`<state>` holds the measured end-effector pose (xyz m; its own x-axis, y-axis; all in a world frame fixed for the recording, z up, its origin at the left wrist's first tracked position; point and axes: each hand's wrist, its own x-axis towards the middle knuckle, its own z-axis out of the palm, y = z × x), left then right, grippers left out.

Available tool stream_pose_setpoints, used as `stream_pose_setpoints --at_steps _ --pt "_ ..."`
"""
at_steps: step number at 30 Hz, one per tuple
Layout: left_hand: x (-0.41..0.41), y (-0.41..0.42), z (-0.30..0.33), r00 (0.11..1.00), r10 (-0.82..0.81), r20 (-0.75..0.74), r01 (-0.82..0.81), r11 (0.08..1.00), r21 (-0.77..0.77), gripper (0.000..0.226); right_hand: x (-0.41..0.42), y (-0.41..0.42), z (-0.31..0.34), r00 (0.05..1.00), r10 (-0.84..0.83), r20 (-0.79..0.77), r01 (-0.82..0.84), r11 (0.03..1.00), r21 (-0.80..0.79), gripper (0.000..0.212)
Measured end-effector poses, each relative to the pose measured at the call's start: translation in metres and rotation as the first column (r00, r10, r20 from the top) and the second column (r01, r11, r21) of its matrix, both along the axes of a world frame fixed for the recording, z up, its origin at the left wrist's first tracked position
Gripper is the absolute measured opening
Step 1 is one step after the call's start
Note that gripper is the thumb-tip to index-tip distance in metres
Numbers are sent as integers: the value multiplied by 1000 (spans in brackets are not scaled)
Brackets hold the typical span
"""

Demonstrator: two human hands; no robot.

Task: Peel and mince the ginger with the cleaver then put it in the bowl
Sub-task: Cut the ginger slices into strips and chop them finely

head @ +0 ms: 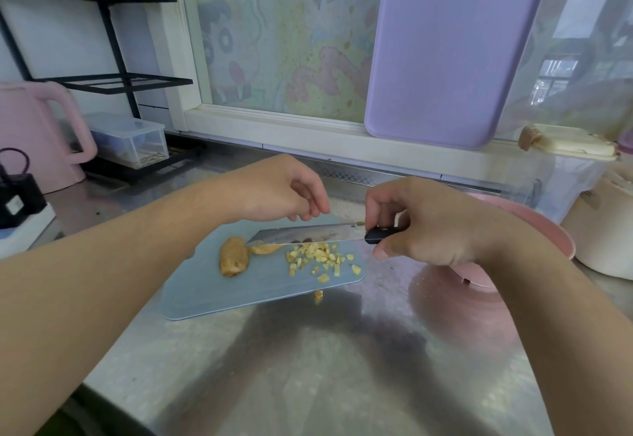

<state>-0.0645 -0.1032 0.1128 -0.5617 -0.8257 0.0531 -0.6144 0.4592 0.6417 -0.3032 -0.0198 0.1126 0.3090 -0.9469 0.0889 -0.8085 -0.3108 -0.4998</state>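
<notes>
The head camera, the only view, looks down on a pale blue plastic cutting board (239, 285) lying on a brushed steel counter (308, 367); every place below is taken from that board.

Above the board's far-right part, the right hand (435, 226) wraps its fingers round the black handle of a steel cleaver (308, 234). The blade runs leftward across the board with its flat face turned up toward the camera, probably so the edge can sweep or gather the pieces. The left hand (284, 192) hovers over the board's far edge, just above the blade's spine, fingers loosely curled downward and gripping nothing — whether the fingertips touch the blade I cannot tell. It looks ready to steady the blade or wipe bits off it.

On the board's right half, just in front of the blade, lies a scatter of small yellow minced ginger pieces (318, 257). One stray bit (319, 295) sits off the board's near edge on the counter. Toward the board's middle, at the blade's tip, rests a tan unpeeled chunk of ginger (232, 261) with a thin slice beside it, so the mincing seems unfinished.

Right of the board, partly hidden behind the right forearm, stands a round pink bowl (548, 230) — close by, likely for a short transfer.
</notes>
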Motion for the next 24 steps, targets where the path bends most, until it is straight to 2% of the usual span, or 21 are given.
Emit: stream_pose_setpoints --at_steps 4,7,9,13,19,21,24 --pt "-16 8 -5 994 -111 -15 112 993 36 34 0 -1 0 1000 11 -15 -11 1000 4 25" --pt "-30 10 -16 985 -163 50 164 987 -1 41 2 0 -1 1000 19 -18 -19 1000 14 23" --pt "-33 8 -23 983 -153 104 157 987 -31 43 2 0 -2 999 21 -29 -20 999 27 22" --pt "-32 1 -32 969 -78 232 110 986 -127 25 2 0 -1 999 29 -26 -28 998 60 20" --pt "-28 0 -29 994 19 107 4 976 -216 9 1 -1 -1 999 31 -18 -30 997 76 20" --pt "-27 -1 -29 996 60 61 -46 977 -208 4 1 0 -1 999 31 -16 -29 996 82 19" --pt "-24 -4 -31 991 133 12 -130 983 -129 9 0 1 1 1000 27 -2 -26 997 78 18"
